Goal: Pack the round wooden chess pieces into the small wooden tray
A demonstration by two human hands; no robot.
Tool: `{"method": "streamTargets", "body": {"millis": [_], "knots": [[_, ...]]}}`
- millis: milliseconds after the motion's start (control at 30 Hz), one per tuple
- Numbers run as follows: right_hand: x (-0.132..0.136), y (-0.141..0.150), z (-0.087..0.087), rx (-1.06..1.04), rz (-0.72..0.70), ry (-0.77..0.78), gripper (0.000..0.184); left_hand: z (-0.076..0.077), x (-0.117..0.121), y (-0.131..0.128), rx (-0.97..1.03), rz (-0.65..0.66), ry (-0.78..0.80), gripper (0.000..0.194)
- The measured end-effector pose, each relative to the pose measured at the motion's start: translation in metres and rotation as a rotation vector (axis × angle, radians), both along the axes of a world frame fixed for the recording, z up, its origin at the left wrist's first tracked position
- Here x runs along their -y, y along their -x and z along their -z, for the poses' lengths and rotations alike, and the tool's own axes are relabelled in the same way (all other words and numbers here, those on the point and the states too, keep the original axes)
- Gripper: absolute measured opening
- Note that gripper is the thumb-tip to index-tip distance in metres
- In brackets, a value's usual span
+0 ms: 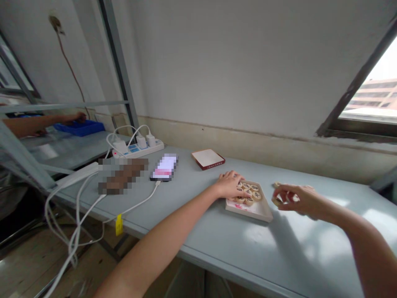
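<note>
A shallow white box (259,210) lies on the grey table (217,236), holding several round wooden game pieces (252,193) packed at its far end. My left hand (228,184) rests on the box's far left corner, fingers spread flat over the pieces. To the right of the box my right hand (294,199) hovers just above the table, its fingers pinched on a round wooden piece (276,201). Another piece (276,184) lies on the table just behind that hand.
A red-edged box lid (207,159) lies farther back. A phone (164,167) on a white cable, a power strip (138,148) with chargers and a blurred object sit at the left. Another person's arm (37,124) reaches to a blue tray (80,127) on the neighbouring bench.
</note>
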State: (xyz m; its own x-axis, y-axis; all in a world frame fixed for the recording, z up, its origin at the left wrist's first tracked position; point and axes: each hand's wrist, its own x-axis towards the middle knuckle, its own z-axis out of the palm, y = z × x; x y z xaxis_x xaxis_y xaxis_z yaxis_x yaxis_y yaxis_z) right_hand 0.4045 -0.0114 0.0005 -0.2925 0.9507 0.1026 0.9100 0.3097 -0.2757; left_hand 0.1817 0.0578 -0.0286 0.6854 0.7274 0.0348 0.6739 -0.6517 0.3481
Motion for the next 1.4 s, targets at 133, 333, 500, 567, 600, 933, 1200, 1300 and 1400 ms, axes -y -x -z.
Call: {"method": "streamTargets", "body": {"millis": [133, 333, 500, 567, 600, 933, 1200, 1300, 1400], "knots": [[0.001, 0.033, -0.004, -0.049, -0.139, 0.026, 0.023, 0.001, -0.001, 0.0, 0.009, 0.012, 0.006, 0.066], [-0.004, 0.038, 0.01, 0.073, -0.134, -0.03, 0.019, 0.006, -0.004, 0.0, 0.006, 0.025, -0.008, 0.063], [-0.003, 0.031, 0.006, 0.157, -0.074, -0.017, 0.018, 0.007, -0.005, 0.0, 0.001, 0.024, -0.015, 0.062], [-0.003, 0.032, 0.008, 0.17, -0.057, -0.045, 0.015, 0.007, -0.005, 0.0, 0.001, 0.022, -0.018, 0.062], [-0.003, 0.034, 0.01, 0.17, -0.056, -0.058, 0.014, 0.008, -0.005, 0.0, 0.002, 0.022, -0.02, 0.062], [0.0, 0.04, 0.008, 0.186, -0.062, -0.065, 0.014, 0.005, -0.003, 0.0, 0.015, 0.021, -0.029, 0.062], [0.004, 0.038, 0.004, 0.236, -0.054, -0.11, 0.014, 0.004, -0.002, 0.0, 0.034, 0.012, -0.03, 0.062], [0.009, 0.049, -0.002, 0.241, -0.045, -0.121, 0.015, 0.003, -0.001, -0.001, 0.048, -0.006, -0.021, 0.06], [0.012, 0.059, -0.006, 0.238, 0.006, -0.142, 0.018, 0.004, -0.004, 0.0, 0.077, 0.012, -0.007, 0.063]]}}
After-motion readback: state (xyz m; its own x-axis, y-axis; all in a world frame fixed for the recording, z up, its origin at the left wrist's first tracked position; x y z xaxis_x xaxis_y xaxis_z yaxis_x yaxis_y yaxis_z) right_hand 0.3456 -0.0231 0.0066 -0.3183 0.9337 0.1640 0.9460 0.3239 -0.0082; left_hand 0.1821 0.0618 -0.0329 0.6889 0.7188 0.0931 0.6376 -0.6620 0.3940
